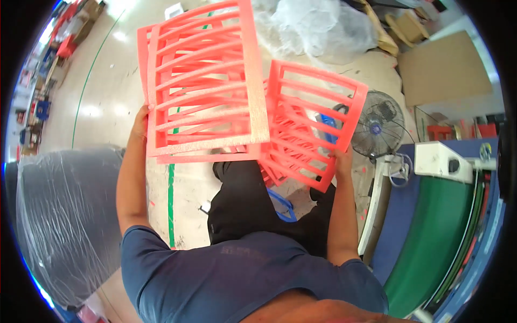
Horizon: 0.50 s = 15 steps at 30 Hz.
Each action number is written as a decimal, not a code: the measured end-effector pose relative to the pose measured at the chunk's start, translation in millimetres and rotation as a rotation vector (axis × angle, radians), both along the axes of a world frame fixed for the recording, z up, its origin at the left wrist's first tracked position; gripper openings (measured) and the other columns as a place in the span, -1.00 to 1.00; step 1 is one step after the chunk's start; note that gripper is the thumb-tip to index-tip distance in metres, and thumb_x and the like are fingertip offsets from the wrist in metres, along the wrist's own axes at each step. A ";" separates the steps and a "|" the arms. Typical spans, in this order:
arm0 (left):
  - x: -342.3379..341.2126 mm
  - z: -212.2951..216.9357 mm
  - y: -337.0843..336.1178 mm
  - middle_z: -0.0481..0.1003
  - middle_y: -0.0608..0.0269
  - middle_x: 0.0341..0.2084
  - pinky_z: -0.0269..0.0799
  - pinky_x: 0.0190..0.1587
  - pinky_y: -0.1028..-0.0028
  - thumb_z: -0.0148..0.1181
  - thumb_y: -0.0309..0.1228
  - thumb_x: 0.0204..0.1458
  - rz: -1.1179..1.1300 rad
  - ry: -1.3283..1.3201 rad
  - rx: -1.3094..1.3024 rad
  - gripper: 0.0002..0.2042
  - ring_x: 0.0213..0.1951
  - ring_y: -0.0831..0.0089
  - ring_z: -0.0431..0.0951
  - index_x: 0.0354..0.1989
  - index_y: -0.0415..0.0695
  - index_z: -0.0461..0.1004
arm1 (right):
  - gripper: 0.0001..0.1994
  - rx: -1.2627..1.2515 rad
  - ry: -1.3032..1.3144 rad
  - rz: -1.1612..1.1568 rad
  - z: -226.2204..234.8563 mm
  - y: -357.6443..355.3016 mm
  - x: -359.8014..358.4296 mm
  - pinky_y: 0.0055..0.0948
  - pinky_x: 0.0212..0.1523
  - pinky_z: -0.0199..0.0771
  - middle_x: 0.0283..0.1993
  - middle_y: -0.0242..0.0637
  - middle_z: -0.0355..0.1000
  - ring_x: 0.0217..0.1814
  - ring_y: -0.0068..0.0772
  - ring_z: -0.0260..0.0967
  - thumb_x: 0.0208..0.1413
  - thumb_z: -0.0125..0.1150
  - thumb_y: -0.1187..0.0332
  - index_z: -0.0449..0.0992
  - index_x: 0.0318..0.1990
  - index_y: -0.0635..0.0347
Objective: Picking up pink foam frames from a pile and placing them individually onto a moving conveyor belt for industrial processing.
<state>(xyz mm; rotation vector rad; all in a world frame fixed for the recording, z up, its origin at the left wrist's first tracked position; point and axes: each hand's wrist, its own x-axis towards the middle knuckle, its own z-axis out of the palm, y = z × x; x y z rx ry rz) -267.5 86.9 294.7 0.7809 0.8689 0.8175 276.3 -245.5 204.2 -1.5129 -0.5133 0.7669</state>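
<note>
- Your left hand (pixel 141 121) is curled around the left edge of a layered set of pink slotted foam frames (pixel 257 97), thumb at the front; the other fingers are mostly hidden by the foam.
- Your right hand (pixel 343 158) is closed on the lower right edge of a smaller-looking pink slotted panel (pixel 318 74), which tilts down to the right; its grip is partly hidden.
- The layered frames are raised in front of you, left of centre, with their curved slats running across and the floor showing through the gaps.
- The panel is just to their right, with more pink slotted pieces (pixel 267 175) behind and below it; you cannot tell from this view how many there are.
- Below the foam are your black trousers (pixel 239 202), with a blue plastic item (pixel 284 206) between your legs.
- A green floor line (pixel 171 207) runs under the frames, on your left.
- Right of the panel stands a round black fan (pixel 383 110), with a brown cardboard sheet (pixel 444 67) beyond it.
- Further right is a bench-like machine with a green curved surface (pixel 428 234) and a white housing (pixel 437 160).
- Ahead lies a heap of clear plastic sheeting (pixel 318 27).
- At your left stands a dark grey block (pixel 70 215) wrapped in clear plastic.
</note>
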 end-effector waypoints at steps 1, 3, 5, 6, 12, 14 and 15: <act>-14.3 -18.3 6.9 0.56 -0.04 -0.01 0.59 0.05 0.16 0.27 -0.06 -0.03 -0.056 -0.047 -0.027 -0.33 -0.05 0.13 0.62 0.20 -0.25 0.36 | -0.49 0.031 -0.014 -0.016 22.9 -4.5 2.5 -0.52 -0.35 0.43 -0.28 -0.33 0.41 -0.36 -0.49 0.38 -0.21 0.14 0.61 0.41 0.04 0.26; 14.9 -33.5 7.0 0.59 -0.05 -0.07 0.59 0.03 0.15 0.26 -0.03 -0.04 -0.106 -0.067 0.077 -0.37 -0.09 0.13 0.63 0.13 -0.24 0.42 | -0.56 0.049 -0.107 -0.088 55.9 -25.9 5.1 -0.53 -0.32 0.44 -0.29 -0.39 0.42 -0.34 -0.52 0.39 -0.17 0.17 0.56 0.43 -0.01 0.25; 66.2 -41.8 -11.6 0.57 -0.02 -0.01 0.58 0.06 0.10 0.26 -0.06 -0.03 -0.192 -0.228 0.023 -0.36 -0.02 0.11 0.61 0.17 -0.24 0.40 | -0.59 -0.114 -0.350 -0.167 74.7 -53.2 0.3 -0.32 -0.18 0.50 -0.23 -0.24 0.52 -0.24 -0.25 0.50 -0.14 0.24 0.43 0.44 -0.04 0.22; 107.9 -39.1 -34.3 0.55 0.01 0.03 0.54 0.12 0.06 0.24 -0.12 0.00 -0.145 -0.245 0.022 -0.38 0.02 0.10 0.59 0.21 -0.21 0.38 | -0.59 -0.231 -0.472 -0.212 89.7 -69.8 -9.7 -0.24 -0.12 0.51 -0.19 -0.16 0.55 -0.19 -0.12 0.54 -0.13 0.25 0.40 0.44 -0.03 0.21; 218.3 -101.6 -114.9 0.30 0.13 0.31 0.33 0.32 0.13 0.23 -0.34 -0.04 -0.419 -0.175 0.160 -0.18 0.32 0.20 0.32 0.47 -0.01 0.04 | -0.56 -0.551 -0.974 -0.278 128.4 -130.7 -77.2 0.06 -0.12 0.48 -0.13 -0.01 0.47 -0.07 0.23 0.46 -0.11 0.27 0.29 0.40 -0.02 0.18; 239.4 -110.4 -138.1 0.22 0.10 0.35 0.33 0.31 0.09 0.23 -0.37 -0.06 -0.512 -0.140 0.103 -0.09 0.34 0.17 0.26 0.51 0.05 -0.12 | -0.53 -0.644 -1.149 -0.268 112.0 -150.0 -74.9 0.05 -0.19 0.47 -0.17 -0.08 0.40 -0.16 0.13 0.47 -0.14 0.33 0.26 0.38 -0.04 0.17; 253.6 -110.3 -153.5 0.21 0.07 0.35 0.33 0.31 0.07 0.23 -0.38 -0.06 -0.543 -0.087 0.045 -0.07 0.34 0.15 0.26 0.51 0.08 -0.16 | -0.53 -0.669 -1.138 -0.295 105.3 -158.7 -72.4 0.05 -0.19 0.47 -0.17 -0.08 0.40 -0.16 0.13 0.47 -0.14 0.33 0.26 0.38 -0.04 0.17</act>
